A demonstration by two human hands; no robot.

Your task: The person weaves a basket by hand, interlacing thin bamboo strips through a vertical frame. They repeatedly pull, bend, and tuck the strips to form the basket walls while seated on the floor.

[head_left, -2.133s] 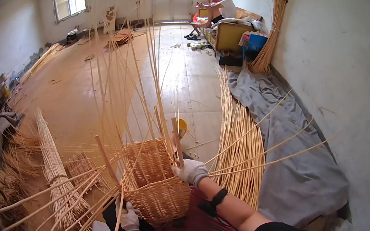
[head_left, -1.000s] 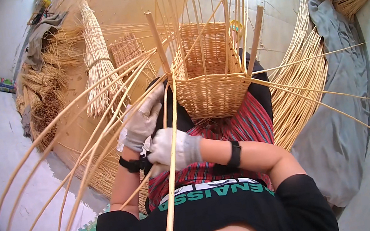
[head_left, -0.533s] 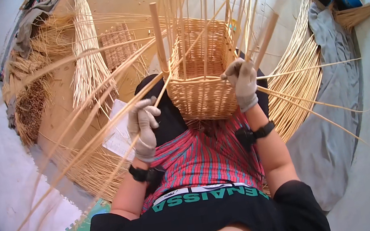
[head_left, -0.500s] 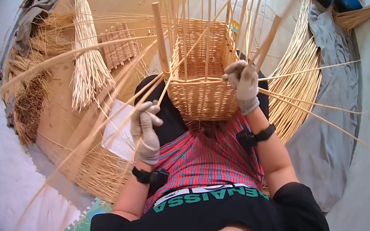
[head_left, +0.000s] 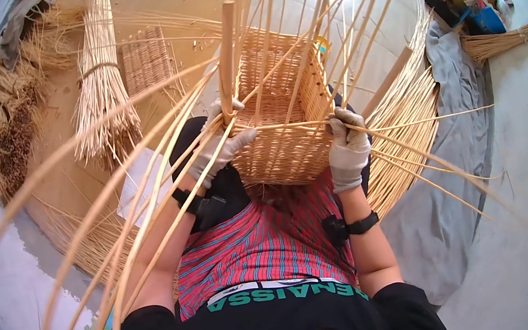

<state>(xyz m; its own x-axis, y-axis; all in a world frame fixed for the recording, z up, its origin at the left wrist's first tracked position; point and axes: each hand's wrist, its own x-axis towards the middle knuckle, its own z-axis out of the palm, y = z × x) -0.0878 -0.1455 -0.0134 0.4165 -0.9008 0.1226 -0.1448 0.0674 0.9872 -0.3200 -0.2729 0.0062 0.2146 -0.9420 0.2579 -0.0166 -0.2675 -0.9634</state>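
Observation:
A rectangular wicker basket (head_left: 287, 158) stands between my knees, with long upright rods rising from its rim. At its near left corner a thick wooden post (head_left: 227, 53) sticks up. Around that corner curls my gloved left hand (head_left: 216, 148), fingers by the post and thumb along the near rim. Several long pale rods (head_left: 131, 261) fan out from this corner over my left forearm. My gloved right hand (head_left: 349, 148) is closed at the near right corner, pinching a rod (head_left: 406, 144) that runs off to the right. My palms hide part of both corners.
A tied bundle of pale rods (head_left: 102, 94) and a small woven panel (head_left: 147, 59) lie at the far left. On the right are loose rods (head_left: 410, 173), a grey cloth (head_left: 465, 105), a blue container (head_left: 488, 20) and another tied bundle (head_left: 520, 38).
My left hand has moved up and right to the basket's near left corner. The left rods now sweep over my forearm. My right hand has lowered slightly at its corner.

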